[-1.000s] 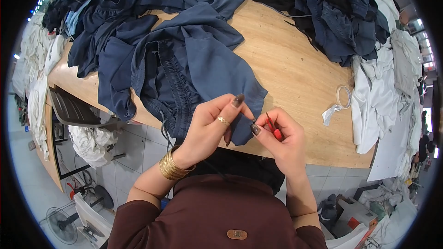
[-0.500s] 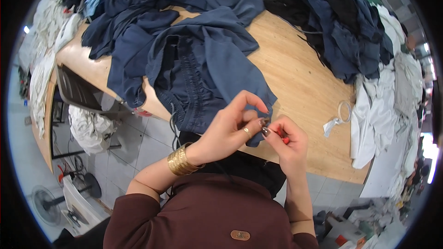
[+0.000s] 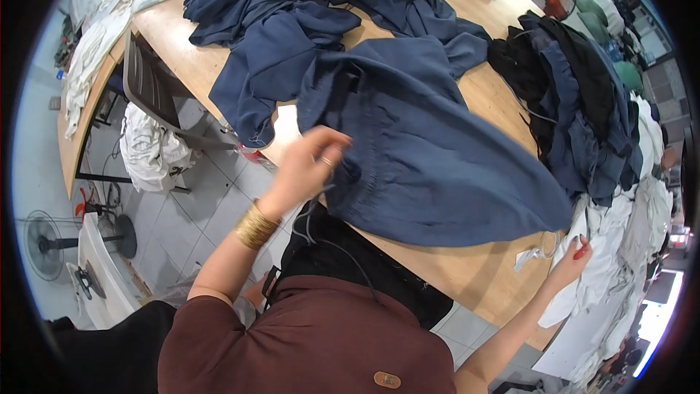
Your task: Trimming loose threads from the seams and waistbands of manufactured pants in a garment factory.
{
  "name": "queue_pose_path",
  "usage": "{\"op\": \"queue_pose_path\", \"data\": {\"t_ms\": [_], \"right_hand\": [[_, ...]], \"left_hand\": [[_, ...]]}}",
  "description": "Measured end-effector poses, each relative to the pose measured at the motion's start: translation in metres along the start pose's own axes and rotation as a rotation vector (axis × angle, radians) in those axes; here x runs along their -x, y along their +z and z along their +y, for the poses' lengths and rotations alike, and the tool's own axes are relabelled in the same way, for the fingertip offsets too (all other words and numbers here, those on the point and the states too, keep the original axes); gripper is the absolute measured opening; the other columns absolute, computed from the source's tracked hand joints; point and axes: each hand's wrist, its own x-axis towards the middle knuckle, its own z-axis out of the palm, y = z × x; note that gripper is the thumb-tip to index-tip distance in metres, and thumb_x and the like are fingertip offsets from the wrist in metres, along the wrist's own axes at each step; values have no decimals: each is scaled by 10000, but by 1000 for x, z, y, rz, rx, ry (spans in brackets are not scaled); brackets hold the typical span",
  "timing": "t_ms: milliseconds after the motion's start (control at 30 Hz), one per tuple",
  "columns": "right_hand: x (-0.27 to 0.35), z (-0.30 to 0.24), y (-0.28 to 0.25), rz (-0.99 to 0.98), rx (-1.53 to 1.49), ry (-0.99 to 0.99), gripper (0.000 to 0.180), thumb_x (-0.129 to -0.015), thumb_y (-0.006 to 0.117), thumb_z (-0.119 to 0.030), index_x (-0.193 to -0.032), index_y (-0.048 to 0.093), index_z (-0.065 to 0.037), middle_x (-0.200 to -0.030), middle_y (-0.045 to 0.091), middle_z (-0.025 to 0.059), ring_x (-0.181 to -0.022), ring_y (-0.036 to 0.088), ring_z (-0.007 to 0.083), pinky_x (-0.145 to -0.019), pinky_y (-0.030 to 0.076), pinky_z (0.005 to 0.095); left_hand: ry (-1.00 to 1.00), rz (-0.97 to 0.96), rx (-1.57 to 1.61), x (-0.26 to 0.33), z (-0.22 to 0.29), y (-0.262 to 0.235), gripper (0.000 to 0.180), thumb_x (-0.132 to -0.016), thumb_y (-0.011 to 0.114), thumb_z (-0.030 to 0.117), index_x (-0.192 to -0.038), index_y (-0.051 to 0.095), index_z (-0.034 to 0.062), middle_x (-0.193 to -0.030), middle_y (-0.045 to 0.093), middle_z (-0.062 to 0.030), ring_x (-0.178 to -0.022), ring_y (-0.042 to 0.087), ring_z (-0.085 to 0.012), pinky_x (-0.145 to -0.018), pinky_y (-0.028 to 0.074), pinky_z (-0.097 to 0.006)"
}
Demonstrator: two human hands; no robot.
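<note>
A navy pair of elastic-waist trousers (image 3: 452,168) lies spread across the table in front of me, its gathered waistband at the left and one leg reaching right. Beside the waistband is my left hand (image 3: 306,168), fingers curled and smeared by motion; whether it grips the cloth is unclear. A gold cuff sits on that wrist. My right arm is stretched out to the right, and my right hand (image 3: 569,264) is closed round a small red tool (image 3: 581,252), mostly hidden by the fingers. This hand is just below the trouser leg's end. A grey drawstring (image 3: 305,225) hangs from the waistband.
More navy garments (image 3: 277,22) are heaped at the far left of the wooden table (image 3: 474,273). A dark pile (image 3: 583,102) and white cloth (image 3: 572,299) lie at the right. Near my right hand is a clear ring with a white tag (image 3: 526,257). A chair (image 3: 149,87) stands left.
My hands, earlier together over the trouser leg's end, have moved apart: the left toward the waistband, the right far out to the right. The trouser leg now spreads farther right. The view has shifted.
</note>
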Motion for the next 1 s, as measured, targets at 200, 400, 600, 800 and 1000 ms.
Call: {"op": "queue_pose_path", "data": {"t_ms": [200, 400, 600, 800, 1000], "right_hand": [[96, -111, 101, -690, -93, -228, 130, -853, 589, -71, -967, 615, -12, -866, 651, 101, -822, 609, 121, -744, 461, 247], [137, -193, 166, -999, -269, -221, 118, -867, 554, -76, -964, 600, -28, -776, 632, 131, -692, 622, 180, -643, 469, 275], [179, -188, 190, -1110, -50, -380, 595, -727, 712, -287, -1188, 397, -81, -955, 620, 213, -776, 621, 395, -668, 505, 425], [192, -184, 195, -1100, 61, -501, 557, -739, 655, -189, -1206, 389, -42, -942, 607, 239, -752, 613, 411, -677, 508, 460], [186, -190, 192, -1132, -42, -455, 470, -763, 620, -106, -1185, 420, -49, -924, 614, 213, -761, 618, 390, -666, 505, 438]], "left_hand": [[-223, 307, -61, -10, -48, -57, 150, -838, 561, 61, -972, 601, 8, -861, 662, -59, -776, 603, -110, -728, 472, -253], [-271, 221, -80, -10, -45, -39, 171, -837, 570, 64, -1001, 587, 19, -906, 656, -69, -804, 618, -137, -729, 486, -265], [-227, 241, -42, -19, -46, -17, 205, -817, 579, 47, -1022, 581, 30, -960, 636, -66, -842, 614, -148, -728, 490, -275], [202, 194, -394, -45, -35, 9, 396, -699, 669, 64, -1075, 545, 60, -1088, 536, -123, -1031, 480, -327, -901, 375, -390], [232, 227, -421, -56, -26, 16, 330, -723, 671, 64, -1031, 555, 52, -1074, 542, -115, -967, 517, -300, -839, 414, -368]]}}
